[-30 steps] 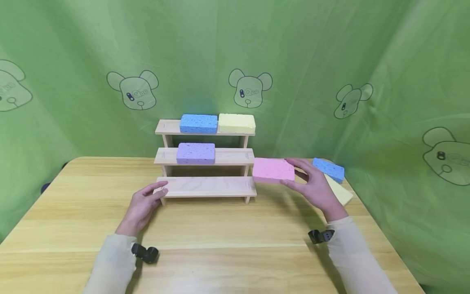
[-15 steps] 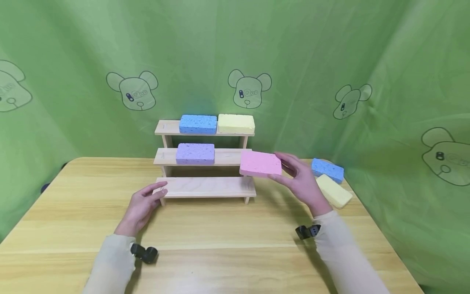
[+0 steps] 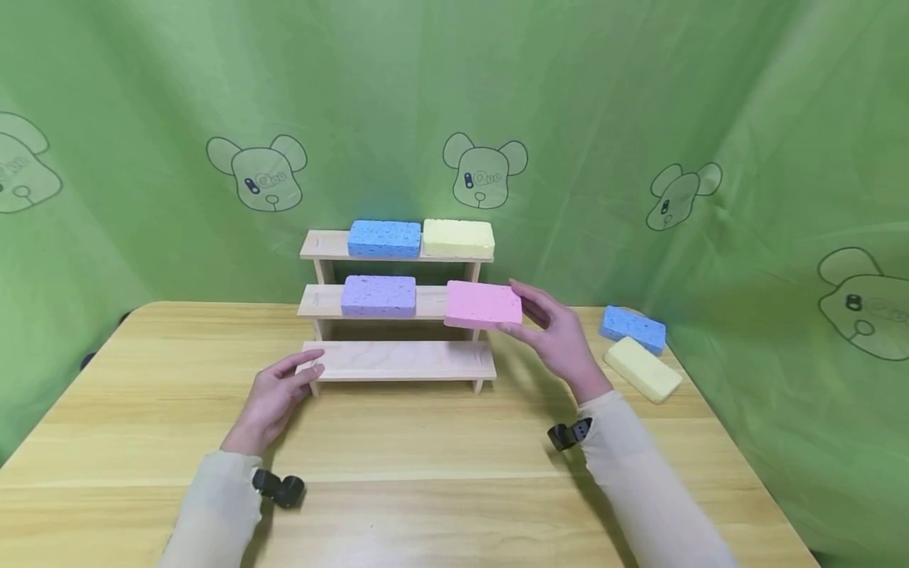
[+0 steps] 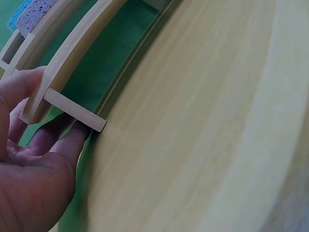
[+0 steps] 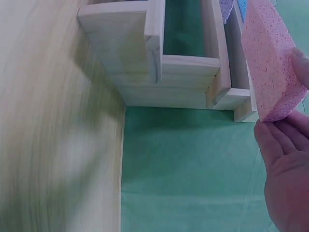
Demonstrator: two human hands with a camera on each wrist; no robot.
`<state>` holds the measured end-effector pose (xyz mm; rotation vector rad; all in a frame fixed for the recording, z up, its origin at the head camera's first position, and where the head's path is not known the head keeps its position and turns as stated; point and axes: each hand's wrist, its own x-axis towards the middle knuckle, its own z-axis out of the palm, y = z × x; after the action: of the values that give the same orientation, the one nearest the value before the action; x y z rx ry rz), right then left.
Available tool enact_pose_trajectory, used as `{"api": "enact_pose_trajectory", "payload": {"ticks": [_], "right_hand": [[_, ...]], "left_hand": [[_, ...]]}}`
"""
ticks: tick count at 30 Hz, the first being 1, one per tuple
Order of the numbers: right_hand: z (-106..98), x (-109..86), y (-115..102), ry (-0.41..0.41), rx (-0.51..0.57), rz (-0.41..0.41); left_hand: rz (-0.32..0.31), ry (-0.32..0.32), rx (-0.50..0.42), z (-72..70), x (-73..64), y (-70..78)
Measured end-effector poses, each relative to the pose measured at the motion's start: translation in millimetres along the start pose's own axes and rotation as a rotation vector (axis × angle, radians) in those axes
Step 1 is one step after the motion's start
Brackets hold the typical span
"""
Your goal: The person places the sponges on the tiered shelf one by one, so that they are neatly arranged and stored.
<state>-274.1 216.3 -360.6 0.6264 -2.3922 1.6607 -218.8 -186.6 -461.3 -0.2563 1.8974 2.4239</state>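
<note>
My right hand (image 3: 557, 335) is pinching the pink sponge (image 3: 483, 304) by its right end, thumb on the near side, fingers on the far side, so they're hiding bits of that end. I'm holding it over or in front of the right part of the rack's (image 3: 398, 360) middle shelf, right of the purple sponge (image 3: 379, 296); honestly can't tell if its underside is touching the wood. The right wrist cam is cutting off my hand and the sponge's top, and only catching slivers of the purple one and the blue sponge (image 3: 383, 238).

My left hand (image 3: 273, 398) is gripping the left end of the bottom shelf, with some fingertips disappearing behind the leg.

As for looks, the pink one is showing its broad face up, a plain flat block, and up close its sides are showing loads of tiny pores.
</note>
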Motion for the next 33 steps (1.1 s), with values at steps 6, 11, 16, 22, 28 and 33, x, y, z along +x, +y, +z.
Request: {"api": "enact_pose_trajectory", "payload": {"ticks": [6, 11, 16, 22, 28, 33], "right_hand": [[4.9, 11.8, 18.5, 0.025, 0.080, 0.011], [11.5, 18.1, 21.6, 0.042, 0.127, 0.023], [18.5, 23.0, 24.4, 0.039, 0.128, 0.040], [26.0, 28.0, 26.6, 0.018, 0.115, 0.044], [30.5, 31.0, 29.1, -0.007, 0.101, 0.080], [33.6, 27.8, 16.9, -0.014, 0.065, 0.112]], "left_hand": [[0.005, 0.002, 0.003, -1.1, 1.9, -0.9], [0.014, -0.001, 0.005, -1.3, 2.9, -2.0], [0.012, -0.007, 0.010, -1.0, 2.2, -2.8], [0.008, -0.003, 0.002, -0.9, 1.3, -2.8], [0.005, -0.004, -0.004, -0.5, -0.3, -1.8], [0.006, -0.006, -0.003, -0.2, -0.6, -0.9]]}}
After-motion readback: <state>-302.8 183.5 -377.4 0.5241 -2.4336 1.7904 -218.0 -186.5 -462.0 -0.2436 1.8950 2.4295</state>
